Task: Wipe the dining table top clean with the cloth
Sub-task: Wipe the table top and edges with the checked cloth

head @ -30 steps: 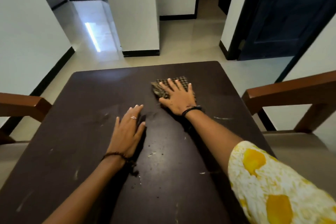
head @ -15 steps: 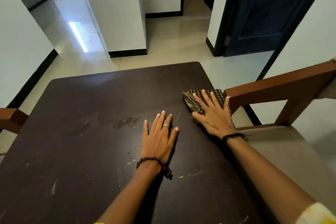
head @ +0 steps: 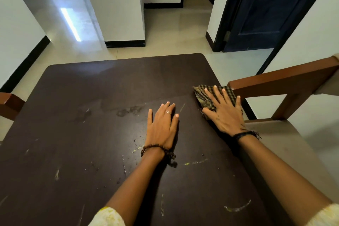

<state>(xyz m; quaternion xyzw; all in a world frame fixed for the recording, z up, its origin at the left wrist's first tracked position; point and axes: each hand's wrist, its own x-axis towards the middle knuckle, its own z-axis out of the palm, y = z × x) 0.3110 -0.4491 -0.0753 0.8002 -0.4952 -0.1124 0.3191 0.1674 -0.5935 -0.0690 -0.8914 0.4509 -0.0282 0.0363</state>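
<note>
The dark brown dining table top [head: 88, 134] fills the lower view, marked with pale streaks, crumbs and a dried stain near its middle. A checked brown cloth [head: 200, 95] lies at the table's right edge. My right hand [head: 222, 111] presses flat on the cloth with fingers straight and spread. My left hand [head: 162, 126] rests flat on the bare table just left of it, fingers straight, holding nothing.
A wooden chair [head: 286, 82] with a padded seat stands against the table's right edge, right beside the cloth. Another chair's back [head: 8, 104] shows at the left edge. Beyond the table lie a tiled floor, white walls and a dark blue door [head: 271, 11].
My right hand has slid the cloth from the table's middle to its right edge by the chair. My left hand has shifted to the right along the table.
</note>
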